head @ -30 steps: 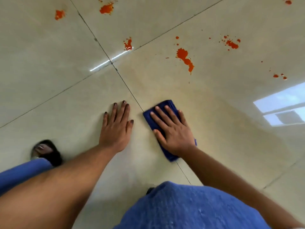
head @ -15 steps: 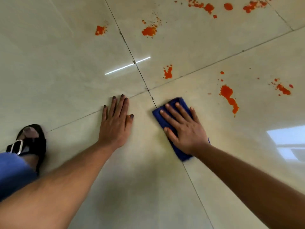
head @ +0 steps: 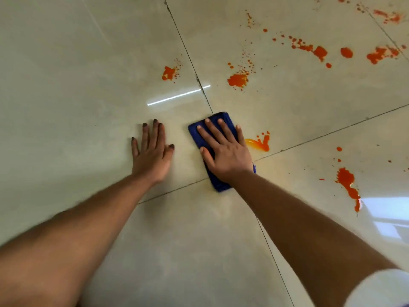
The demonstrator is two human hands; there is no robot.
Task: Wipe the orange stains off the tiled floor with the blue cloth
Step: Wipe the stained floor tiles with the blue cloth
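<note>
head view: right hand (head: 225, 155) pressing flat on folded blue cloth (head: 219, 185), fingers (head: 212, 129) straight and spread, gripping nothing. cloth lying on tiled floor (head: 66, 63) at grout crossing, just beside smeared orange stain (head: 260, 142). left hand (head: 152, 156) bracing flat on bare tile, fingers extended. risks, as i'm judging: wet smear spreading into grout line; saturated cloth dragging orange across tile; palm slipping on glossy tile; far splatters (head: 238, 79) getting missed.

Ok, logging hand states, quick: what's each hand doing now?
Left hand: open, flat on the tiled floor.
Right hand: open, fingers straight, pressing the blue cloth.
</note>
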